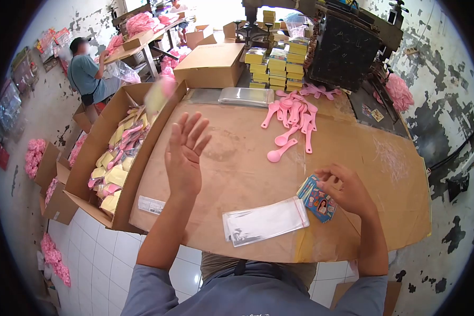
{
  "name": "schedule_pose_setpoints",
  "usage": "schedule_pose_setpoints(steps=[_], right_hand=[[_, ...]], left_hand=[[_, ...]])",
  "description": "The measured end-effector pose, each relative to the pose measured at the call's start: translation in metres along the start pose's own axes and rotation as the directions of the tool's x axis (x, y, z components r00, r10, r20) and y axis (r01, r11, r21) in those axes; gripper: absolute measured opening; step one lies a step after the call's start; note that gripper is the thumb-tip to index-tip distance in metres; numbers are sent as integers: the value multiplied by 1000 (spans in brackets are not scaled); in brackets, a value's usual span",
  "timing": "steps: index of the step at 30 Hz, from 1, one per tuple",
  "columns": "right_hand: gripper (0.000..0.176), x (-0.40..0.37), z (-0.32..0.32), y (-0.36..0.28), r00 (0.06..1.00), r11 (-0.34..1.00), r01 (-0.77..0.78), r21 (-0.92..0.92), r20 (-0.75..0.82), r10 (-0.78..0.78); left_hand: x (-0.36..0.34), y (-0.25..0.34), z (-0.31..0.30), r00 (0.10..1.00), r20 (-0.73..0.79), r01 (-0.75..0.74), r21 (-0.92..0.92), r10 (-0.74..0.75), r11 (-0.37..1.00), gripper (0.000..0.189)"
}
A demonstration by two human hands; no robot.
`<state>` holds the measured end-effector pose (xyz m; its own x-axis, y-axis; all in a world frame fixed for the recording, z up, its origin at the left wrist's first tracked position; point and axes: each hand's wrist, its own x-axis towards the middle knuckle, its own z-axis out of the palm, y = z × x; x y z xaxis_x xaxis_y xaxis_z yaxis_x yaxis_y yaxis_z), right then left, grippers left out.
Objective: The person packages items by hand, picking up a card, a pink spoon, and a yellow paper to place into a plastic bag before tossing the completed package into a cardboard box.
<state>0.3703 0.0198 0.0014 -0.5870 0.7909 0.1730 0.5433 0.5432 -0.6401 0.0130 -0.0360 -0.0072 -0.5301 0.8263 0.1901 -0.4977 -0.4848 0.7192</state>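
My left hand (187,152) is raised over the left side of the cardboard-covered table, palm up with its fingers spread and nothing in it. Beyond its fingertips a blurred pink and yellowish packet (157,99) is in the air above the big open carton (132,203). At the right, my right hand (345,187) is curved over a fanned stack of blue printed cards (321,204), fingers apart and fingertips at the cards' upper edge. Clear plastic bags (266,222) lie beside the cards, their right end touching them. Pink spoons (281,151) are heaped farther back.
Packets with pink spoons and yellow cards (115,171) fill the carton. A closed box (209,64), stacked cards (276,66) and a dark machine (342,47) stand at the back. Another person (86,73) sits at a table on the far left.
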Motion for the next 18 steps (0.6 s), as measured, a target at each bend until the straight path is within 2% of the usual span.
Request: schedule_pose_setpoints(steps=[1,3,4,6,9,12,16,18], right_hand=[[35,-2,-3,4,1000,992,-27,-124,7,28],[36,-6,-8,14,996,987,-54,-153,63,64],[38,-9,-9,19,992,984,-67,-167,90,83],[41,-11,-9,26,985,995,-76,-66,152,86],[42,-14,-7,40,970,989,-132,71,217,114],[38,-14,-2,48,952,961,-225,160,247,182],[30,-16,0,57,928,896,-325,304,287,239],[28,-16,-1,56,928,900,-327,289,277,248]], left_hand=[[1,1,-1,999,-23,23,-23,-24,999,27],[-7,-19,-9,960,242,23,431,-141,902,29],[-15,-27,-8,910,339,-27,625,-240,780,31],[-37,-35,4,787,455,-200,827,-417,526,34],[-59,-54,5,674,638,-564,770,-372,298,36],[-60,-60,1,623,654,-553,756,-428,351,31],[-56,-63,-3,610,633,-509,774,-477,377,25],[-56,-59,-1,606,591,-450,807,-532,383,24]])
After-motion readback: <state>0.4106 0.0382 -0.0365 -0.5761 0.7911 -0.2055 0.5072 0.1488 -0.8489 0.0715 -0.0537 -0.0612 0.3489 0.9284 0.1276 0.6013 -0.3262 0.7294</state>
